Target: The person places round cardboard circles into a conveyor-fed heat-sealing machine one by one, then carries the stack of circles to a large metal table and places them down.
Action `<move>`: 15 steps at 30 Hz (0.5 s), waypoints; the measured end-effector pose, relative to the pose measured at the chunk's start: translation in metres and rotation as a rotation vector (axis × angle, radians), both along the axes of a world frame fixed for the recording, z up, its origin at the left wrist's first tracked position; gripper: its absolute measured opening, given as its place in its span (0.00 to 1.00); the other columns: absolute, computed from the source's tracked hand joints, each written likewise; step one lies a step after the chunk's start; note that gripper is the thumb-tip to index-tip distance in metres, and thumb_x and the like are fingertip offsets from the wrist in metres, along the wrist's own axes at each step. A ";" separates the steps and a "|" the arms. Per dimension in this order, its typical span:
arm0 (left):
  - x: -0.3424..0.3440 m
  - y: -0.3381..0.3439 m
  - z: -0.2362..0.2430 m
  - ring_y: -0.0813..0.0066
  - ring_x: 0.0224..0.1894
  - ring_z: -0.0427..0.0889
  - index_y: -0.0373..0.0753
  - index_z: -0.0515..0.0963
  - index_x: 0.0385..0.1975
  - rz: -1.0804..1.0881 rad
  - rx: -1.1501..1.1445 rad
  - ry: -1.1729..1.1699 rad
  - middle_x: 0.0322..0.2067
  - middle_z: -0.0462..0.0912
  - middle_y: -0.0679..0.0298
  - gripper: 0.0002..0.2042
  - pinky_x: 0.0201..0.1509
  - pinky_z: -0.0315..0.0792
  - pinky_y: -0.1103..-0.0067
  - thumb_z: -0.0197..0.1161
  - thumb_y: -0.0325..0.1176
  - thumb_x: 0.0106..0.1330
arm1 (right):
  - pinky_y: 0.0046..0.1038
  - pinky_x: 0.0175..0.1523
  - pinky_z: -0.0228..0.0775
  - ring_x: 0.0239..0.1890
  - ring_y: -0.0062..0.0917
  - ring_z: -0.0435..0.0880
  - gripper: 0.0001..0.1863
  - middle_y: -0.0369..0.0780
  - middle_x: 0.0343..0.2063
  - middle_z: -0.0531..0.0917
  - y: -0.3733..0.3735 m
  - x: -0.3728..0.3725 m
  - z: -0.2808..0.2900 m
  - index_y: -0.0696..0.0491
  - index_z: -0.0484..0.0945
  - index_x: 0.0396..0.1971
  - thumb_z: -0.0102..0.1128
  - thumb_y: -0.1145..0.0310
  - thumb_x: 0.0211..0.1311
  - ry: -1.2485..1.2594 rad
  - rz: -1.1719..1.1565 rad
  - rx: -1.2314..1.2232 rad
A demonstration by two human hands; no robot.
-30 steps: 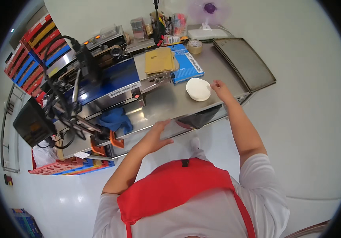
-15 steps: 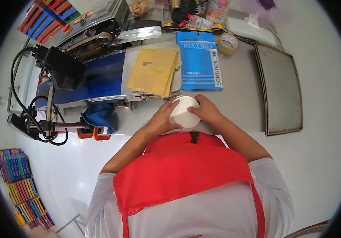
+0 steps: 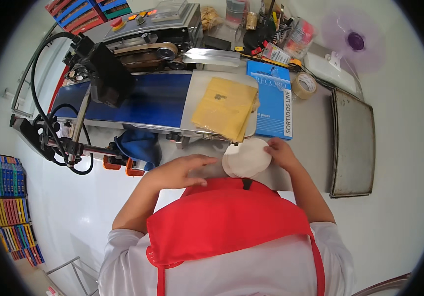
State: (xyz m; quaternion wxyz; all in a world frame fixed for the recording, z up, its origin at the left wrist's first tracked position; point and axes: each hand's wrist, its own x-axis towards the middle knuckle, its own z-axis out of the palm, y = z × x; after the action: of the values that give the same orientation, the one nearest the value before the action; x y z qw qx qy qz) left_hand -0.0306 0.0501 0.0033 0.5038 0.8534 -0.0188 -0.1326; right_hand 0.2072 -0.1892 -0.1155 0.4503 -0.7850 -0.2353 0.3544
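A small pile of round white paper discs (image 3: 245, 157) lies slightly spread on the steel worktable, in front of a blue record book (image 3: 270, 106) and a yellow bundle (image 3: 222, 106) in a clear wrapper. My right hand (image 3: 281, 154) pinches the right edge of the discs. My left hand (image 3: 187, 170) is open just left of the pile, fingers apart and reaching toward it, holding nothing. The red apron at my waist is close below both hands.
A conveyor sealing machine (image 3: 153, 96) with a black cabled head (image 3: 106, 74) spans the left. A blue cloth (image 3: 138, 148) hangs below it. Metal trays (image 3: 351, 148) lie at the right. A tape roll (image 3: 304, 85), stationery and a purple fan (image 3: 355, 42) stand behind.
Half a second ago both hands gripped the stacked discs; my left hand has since let go and moved left, and the pile looks more spread. The view has shifted.
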 end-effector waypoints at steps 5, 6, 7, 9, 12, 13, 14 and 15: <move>-0.007 0.014 0.027 0.64 0.45 0.74 0.39 0.71 0.51 0.173 0.005 -0.375 0.45 0.73 0.56 0.25 0.51 0.66 0.75 0.67 0.32 0.50 | 0.18 0.23 0.60 0.21 0.16 0.71 0.12 0.34 0.24 0.76 -0.025 0.029 0.065 0.56 0.75 0.33 0.56 0.63 0.56 0.115 -0.069 -0.017; -0.003 0.015 0.028 0.63 0.45 0.74 0.38 0.71 0.50 0.278 0.080 -0.465 0.44 0.73 0.56 0.25 0.51 0.66 0.75 0.68 0.30 0.49 | 0.17 0.22 0.59 0.21 0.14 0.70 0.12 0.34 0.24 0.75 -0.027 0.038 0.073 0.55 0.75 0.35 0.56 0.63 0.56 0.193 -0.158 0.159; 0.002 0.014 0.029 0.62 0.45 0.73 0.38 0.72 0.48 0.386 0.153 -0.556 0.43 0.73 0.56 0.25 0.50 0.66 0.75 0.69 0.28 0.47 | 0.16 0.22 0.57 0.20 0.13 0.68 0.12 0.33 0.24 0.75 -0.026 0.048 0.080 0.54 0.75 0.37 0.56 0.63 0.57 0.269 -0.243 0.336; 0.013 0.012 0.027 0.61 0.46 0.72 0.38 0.73 0.46 0.422 0.180 -0.591 0.44 0.71 0.56 0.24 0.50 0.67 0.75 0.69 0.26 0.45 | 0.16 0.20 0.57 0.19 0.13 0.68 0.14 0.33 0.23 0.75 0.016 0.039 0.130 0.55 0.74 0.40 0.57 0.65 0.56 0.162 -0.242 0.455; 0.032 0.003 0.028 0.60 0.46 0.71 0.41 0.74 0.45 0.552 0.273 -0.680 0.47 0.68 0.56 0.24 0.49 0.67 0.74 0.69 0.25 0.45 | 0.17 0.21 0.61 0.20 0.13 0.70 0.15 0.33 0.24 0.76 0.070 0.031 0.165 0.56 0.72 0.42 0.58 0.68 0.56 0.015 -0.027 0.372; 0.040 0.000 0.025 0.60 0.46 0.71 0.41 0.74 0.45 0.542 0.270 -0.695 0.47 0.68 0.56 0.24 0.49 0.67 0.74 0.69 0.25 0.45 | 0.17 0.21 0.62 0.20 0.14 0.71 0.15 0.33 0.24 0.77 0.082 0.033 0.160 0.56 0.72 0.43 0.58 0.69 0.55 0.009 0.037 0.361; 0.044 0.000 0.020 0.59 0.46 0.71 0.42 0.74 0.45 0.514 0.322 -0.683 0.46 0.68 0.56 0.24 0.49 0.67 0.73 0.70 0.26 0.44 | 0.17 0.21 0.62 0.20 0.14 0.71 0.15 0.33 0.24 0.77 0.092 0.029 0.156 0.56 0.72 0.43 0.58 0.69 0.55 -0.001 0.044 0.369; 0.048 0.001 0.016 0.59 0.46 0.70 0.43 0.75 0.45 0.487 0.376 -0.670 0.46 0.69 0.55 0.23 0.49 0.67 0.73 0.70 0.27 0.44 | 0.17 0.21 0.63 0.20 0.13 0.71 0.14 0.33 0.24 0.76 0.102 0.027 0.151 0.56 0.73 0.41 0.59 0.69 0.55 -0.016 0.097 0.338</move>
State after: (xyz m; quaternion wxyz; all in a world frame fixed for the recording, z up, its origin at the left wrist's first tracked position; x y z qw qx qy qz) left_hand 0.0178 0.0512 0.0195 0.3226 0.9055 0.0451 0.2722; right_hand 0.2339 -0.0869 0.0359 0.5565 -0.6887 -0.3327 0.3246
